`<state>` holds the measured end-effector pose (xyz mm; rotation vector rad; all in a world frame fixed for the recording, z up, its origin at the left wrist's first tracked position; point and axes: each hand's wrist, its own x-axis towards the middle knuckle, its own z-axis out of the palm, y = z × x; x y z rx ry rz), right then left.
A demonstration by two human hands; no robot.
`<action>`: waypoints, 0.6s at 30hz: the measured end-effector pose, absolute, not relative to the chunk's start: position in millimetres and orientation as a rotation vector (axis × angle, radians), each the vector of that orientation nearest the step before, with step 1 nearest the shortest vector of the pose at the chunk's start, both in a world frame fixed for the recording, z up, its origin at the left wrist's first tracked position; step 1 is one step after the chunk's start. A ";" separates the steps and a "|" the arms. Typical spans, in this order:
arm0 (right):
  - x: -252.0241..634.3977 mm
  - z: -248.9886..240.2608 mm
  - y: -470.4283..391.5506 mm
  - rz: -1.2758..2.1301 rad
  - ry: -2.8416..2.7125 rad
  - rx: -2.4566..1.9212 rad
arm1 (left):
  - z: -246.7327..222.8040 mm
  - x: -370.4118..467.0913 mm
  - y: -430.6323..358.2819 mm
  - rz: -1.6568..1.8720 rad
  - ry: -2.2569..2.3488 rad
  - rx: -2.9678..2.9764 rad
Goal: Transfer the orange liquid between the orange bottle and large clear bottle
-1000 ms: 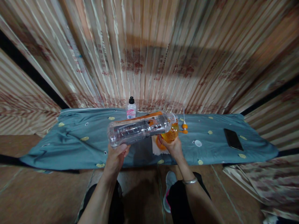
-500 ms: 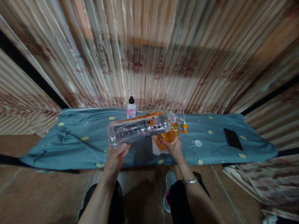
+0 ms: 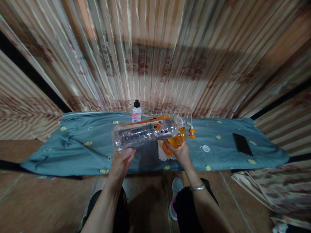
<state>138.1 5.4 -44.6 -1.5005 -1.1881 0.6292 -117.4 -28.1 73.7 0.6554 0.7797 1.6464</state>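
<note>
A large clear plastic bottle (image 3: 143,133) with an orange-edged label lies nearly sideways in the air, its open mouth at the right. My left hand (image 3: 123,160) is closed round its base end from below. My right hand (image 3: 179,152) grips an orange bottle (image 3: 177,139), whose neck is right at the clear bottle's mouth; whether the two touch cannot be made out. Under the orange bottle lies a whitish cloth or tissue (image 3: 163,154). An orange pump top (image 3: 192,132) with a thin tube rests behind and to the right of my right hand.
On the blue-green cloth-covered table (image 3: 80,155) stand a small clear bottle with a black cap (image 3: 136,111) and a pink label. Further right lie a white round lid (image 3: 205,148) and a black phone (image 3: 242,144). A striped curtain (image 3: 155,71) hangs behind.
</note>
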 end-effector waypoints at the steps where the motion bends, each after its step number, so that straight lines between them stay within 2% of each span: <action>1: 138.2 -43.7 5.5 0.649 -1.180 -1.502 | 74.0 -117.2 -28.0 1.643 0.779 0.658; 18: 134.9 -35.9 3.3 0.709 -1.149 -1.494 | 73.6 -118.4 -28.3 1.637 0.753 0.692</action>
